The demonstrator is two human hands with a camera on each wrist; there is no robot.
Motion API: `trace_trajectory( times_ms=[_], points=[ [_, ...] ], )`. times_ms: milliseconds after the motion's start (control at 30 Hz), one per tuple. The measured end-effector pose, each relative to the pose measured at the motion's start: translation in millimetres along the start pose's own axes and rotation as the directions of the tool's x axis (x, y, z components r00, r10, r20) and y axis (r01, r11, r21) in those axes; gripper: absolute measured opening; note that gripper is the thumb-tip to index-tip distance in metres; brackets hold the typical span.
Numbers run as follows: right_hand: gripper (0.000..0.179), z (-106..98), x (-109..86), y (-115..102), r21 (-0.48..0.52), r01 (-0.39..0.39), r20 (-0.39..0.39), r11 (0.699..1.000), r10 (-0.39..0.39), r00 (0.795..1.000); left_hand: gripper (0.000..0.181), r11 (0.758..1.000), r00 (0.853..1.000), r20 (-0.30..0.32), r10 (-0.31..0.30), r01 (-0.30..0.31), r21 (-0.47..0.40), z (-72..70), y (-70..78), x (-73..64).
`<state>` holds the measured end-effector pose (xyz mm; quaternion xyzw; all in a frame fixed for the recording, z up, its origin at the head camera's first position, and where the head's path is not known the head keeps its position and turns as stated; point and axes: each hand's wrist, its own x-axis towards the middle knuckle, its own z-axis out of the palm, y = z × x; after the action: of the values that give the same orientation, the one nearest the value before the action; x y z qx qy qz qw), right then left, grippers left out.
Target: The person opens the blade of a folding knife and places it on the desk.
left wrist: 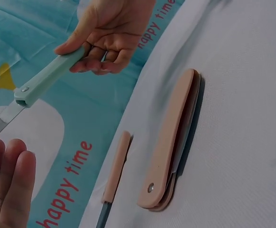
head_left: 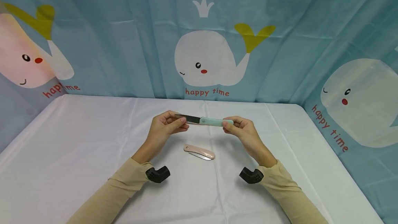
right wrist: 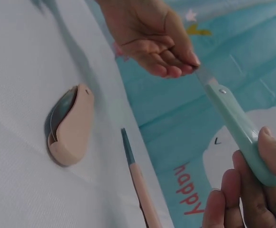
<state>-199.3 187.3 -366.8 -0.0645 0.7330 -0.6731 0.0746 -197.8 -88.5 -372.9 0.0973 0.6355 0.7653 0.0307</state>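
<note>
A folding knife with a mint-green handle point(head_left: 214, 122) is held level above the table, its blade point(head_left: 191, 118) unfolded. My left hand point(head_left: 163, 125) pinches the blade between thumb and fingers. At the other end my right hand point(head_left: 244, 130) grips the butt of the handle. Below and nearer to me lies a pink folding knife point(head_left: 199, 149), its blade partly folded into the handle. Both wrist views also show a second pink-handled knife point(left wrist: 116, 168) with its blade out, lying farther back; in the head view the green knife mostly hides it.
A white cloth point(head_left: 77, 155) covers the table. Blue curtains point(head_left: 124, 51) printed with whales hang along the back and both sides. A black wrist device point(head_left: 158, 174) sits on each beige sleeve point(head_left: 289, 189).
</note>
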Motion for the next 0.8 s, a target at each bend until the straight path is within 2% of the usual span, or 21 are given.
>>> trace_trajectory(
  times_ms=[133,267,500,633,800],
  points=[
    [0.033,-2,2.1,3,-0.016,-0.026,0.014,1.0,0.026,1.0,0.016,0.999,1.0,0.003,-0.012,0.012,0.033,-3.3,-1.0,1.7],
    [0.034,-4,3.9,5,-0.03,-0.042,0.017,0.999,0.043,0.999,0.021,0.993,0.998,0.002,-0.056,0.056,0.103,-8.2,-1.1,3.0],
    [0.036,-10,8.1,11,-0.106,-0.07,-0.005,0.992,0.07,0.998,0.026,0.963,0.991,0.029,-0.131,0.12,0.243,-15.0,-0.1,5.0],
    [0.038,-14,9.5,15,-0.123,-0.075,0.008,0.99,0.077,0.997,0.023,0.918,0.989,0.018,-0.147,0.13,0.374,-19.2,-1.6,6.4],
    [0.041,-18,10.2,20,-0.132,-0.078,0.041,0.988,0.084,0.996,0.021,0.832,0.989,-0.006,-0.146,0.127,0.54,-24.2,-6.0,7.1]
  ],
)
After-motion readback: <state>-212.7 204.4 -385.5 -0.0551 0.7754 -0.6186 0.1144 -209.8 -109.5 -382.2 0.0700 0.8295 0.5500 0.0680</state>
